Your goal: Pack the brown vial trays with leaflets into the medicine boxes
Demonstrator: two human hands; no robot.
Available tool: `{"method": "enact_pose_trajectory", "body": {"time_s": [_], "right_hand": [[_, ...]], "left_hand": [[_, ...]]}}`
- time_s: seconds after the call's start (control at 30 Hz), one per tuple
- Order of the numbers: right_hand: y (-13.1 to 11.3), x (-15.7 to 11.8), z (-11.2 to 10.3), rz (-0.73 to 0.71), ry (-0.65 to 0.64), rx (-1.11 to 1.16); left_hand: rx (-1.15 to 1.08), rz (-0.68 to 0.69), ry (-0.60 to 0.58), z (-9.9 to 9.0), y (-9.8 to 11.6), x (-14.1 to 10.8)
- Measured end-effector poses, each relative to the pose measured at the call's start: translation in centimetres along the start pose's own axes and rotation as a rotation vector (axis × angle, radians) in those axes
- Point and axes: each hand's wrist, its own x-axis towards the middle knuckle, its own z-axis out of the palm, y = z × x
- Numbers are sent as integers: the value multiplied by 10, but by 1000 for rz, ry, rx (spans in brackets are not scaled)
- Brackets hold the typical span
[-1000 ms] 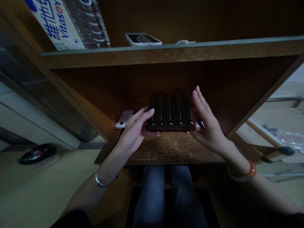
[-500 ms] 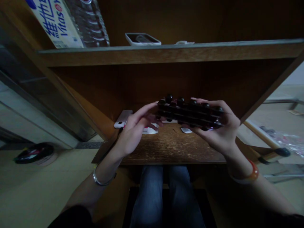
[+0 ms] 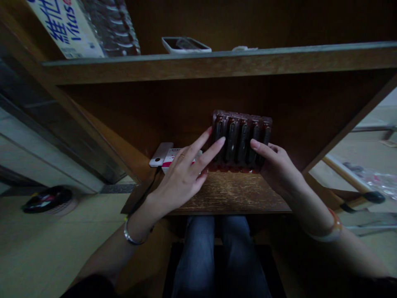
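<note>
A dark brown, glossy plastic tray [image 3: 237, 138] with a row of long tube-shaped compartments is held up over the wooden desk, its ribbed face towards me. My right hand [image 3: 281, 169] is closed on its right edge, thumb on the front and the other fingers mostly hidden behind. My left hand [image 3: 186, 174] has its fingers stretched and spread. Two of its fingertips meet the tray's left side and front. Behind the left hand lie a white and pink box [image 3: 169, 156], partly covered, and a white device [image 3: 159, 155] with a dark round spot.
Above is a glass-edged shelf [image 3: 217, 62] with a phone-like item [image 3: 186, 44], a Vitasoy carton [image 3: 71, 33] and a ribbed clear bottle [image 3: 113, 29]. A dark cable [image 3: 149, 192] runs along the desk [image 3: 229, 198]. A bin [image 3: 49, 200] stands on the floor, left.
The tray has turned from edge-on to face me, showing its compartments. My left hand has rolled over so its back shows, and the right thumb now lies on the tray's front.
</note>
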Motion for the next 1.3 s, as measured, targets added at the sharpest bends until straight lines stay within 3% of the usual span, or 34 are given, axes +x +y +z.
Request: {"method": "enact_pose_trajectory", "body": {"time_s": [0.23, 0.4, 0.5, 0.67, 0.9, 1.0, 1.3], "right_hand": [[-5, -9, 6, 213, -123, 66], [-10, -12, 5, 181, -112, 101], [-14, -13, -2, 149, -147, 83], [-20, -18, -7, 161, -378, 52], [-18, -18, -8, -7, -360, -129], [-16, -15, -12, -78, -308, -192], [-12, -13, -10, -232, -256, -339]], "left_hand": [[7, 22, 145, -1, -5, -2], [-79, -35, 204, -4, -2, -6], [-213, -184, 238, -3, 3, -2], [-576, -483, 342, 1, 9, 6], [-923, -689, 384, 7, 11, 8], [-1030, -768, 347, 7, 13, 9], [-1089, -812, 330, 2, 16, 11]]}}
